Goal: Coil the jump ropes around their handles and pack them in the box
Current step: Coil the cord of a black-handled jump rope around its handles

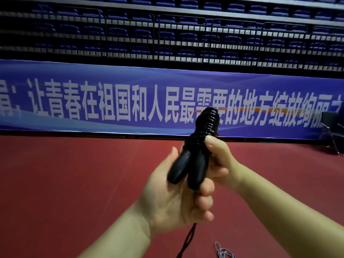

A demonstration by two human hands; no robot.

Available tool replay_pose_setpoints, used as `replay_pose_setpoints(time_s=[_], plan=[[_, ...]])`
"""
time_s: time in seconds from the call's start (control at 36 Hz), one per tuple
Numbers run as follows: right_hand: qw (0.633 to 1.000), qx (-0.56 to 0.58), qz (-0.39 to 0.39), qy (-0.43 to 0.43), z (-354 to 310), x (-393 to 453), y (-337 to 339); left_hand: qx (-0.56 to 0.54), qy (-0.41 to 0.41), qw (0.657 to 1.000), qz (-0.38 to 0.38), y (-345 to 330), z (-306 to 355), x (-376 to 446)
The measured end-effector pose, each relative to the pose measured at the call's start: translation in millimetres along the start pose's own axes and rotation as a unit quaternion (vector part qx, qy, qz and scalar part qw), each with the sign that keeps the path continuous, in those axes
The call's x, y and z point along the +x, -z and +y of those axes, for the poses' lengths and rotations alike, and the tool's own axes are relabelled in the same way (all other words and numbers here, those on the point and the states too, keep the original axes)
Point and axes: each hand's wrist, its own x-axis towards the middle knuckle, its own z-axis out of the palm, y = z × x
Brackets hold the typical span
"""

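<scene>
Rope (pixel 206 125) coiled tight on two black handles (pixel 186 168) sat upright above the red floor (pixel 55 183), left hand (pixel 173 198) wrapped round the handles, right hand (pixel 219 159) pinching the springy, light, slippery coils, best held there

Red floor (pixel 74 183) stretching right across the lower part of the view, smooth and matte, running back to the foot of a blue banner. Down at the bottom edge, a pale grey cord (pixel 222 251) lies in loose loops on it. Just beside that, to the left, a black rope (pixel 187 243) trails down toward the floor. Over at the far right, a dark folding chair (pixel 333 131) stands on the floor's back edge.
</scene>
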Motion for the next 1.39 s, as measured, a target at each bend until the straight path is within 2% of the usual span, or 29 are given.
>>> replay_pose_setpoints(time_s=[0.14, 0.22, 0.31, 0.42, 0.64, 0.78, 0.81, 0.92, 1.03, 1.19, 1.28, 1.33, 1.36, 1.39], plan=[[0.992, -0.118, 0.003, -0.045, -11, -6, 6, 0.01, 0.009, 0.998, 0.061, 4, 7, -4], [0.983, -0.177, -0.008, -0.058, -10, -6, 13, 0.067, 0.013, 0.98, 0.187, -2, 15, -3], [0.975, -0.204, 0.016, -0.08, -8, -8, 19, 0.148, 0.009, 0.941, 0.303, -6, 18, 1], [0.959, -0.258, 0.053, -0.108, -2, -7, 17, 0.26, 0.012, 0.884, 0.389, 1, 18, 0], [0.908, -0.354, 0.133, -0.183, 12, -2, 12, 0.439, -0.009, 0.764, 0.472, 15, 18, -6], [0.907, -0.35, 0.149, -0.181, 14, 1, 10, 0.505, -0.017, 0.712, 0.488, 17, 23, -6], [0.913, -0.335, 0.146, -0.179, 14, 2, 9, 0.535, -0.014, 0.688, 0.49, 17, 25, -7], [0.939, -0.264, 0.13, -0.177, 15, 2, 8, 0.683, 0.024, 0.531, 0.501, 21, 27, -12], [0.958, -0.189, 0.127, -0.175, 21, -2, 5, 0.734, 0.069, 0.462, 0.493, 21, 20, -15], [0.963, -0.131, 0.203, -0.121, 25, 1, -3, 0.738, 0.033, 0.461, 0.491, 18, 16, -15], [0.966, -0.129, 0.213, -0.076, 24, 3, -8, 0.746, -0.004, 0.466, 0.475, 14, 15, -15], [0.967, -0.126, 0.217, -0.044, 23, 2, -10, 0.74, 0.0, 0.49, 0.46, 9, 16, -15], [0.968, -0.118, 0.217, -0.031, 23, 2, -10, 0.727, 0.01, 0.517, 0.452, 7, 18, -16], [0.971, -0.103, 0.216, -0.023, 23, 1, -10, 0.696, 0.013, 0.569, 0.438, 5, 20, -15]])
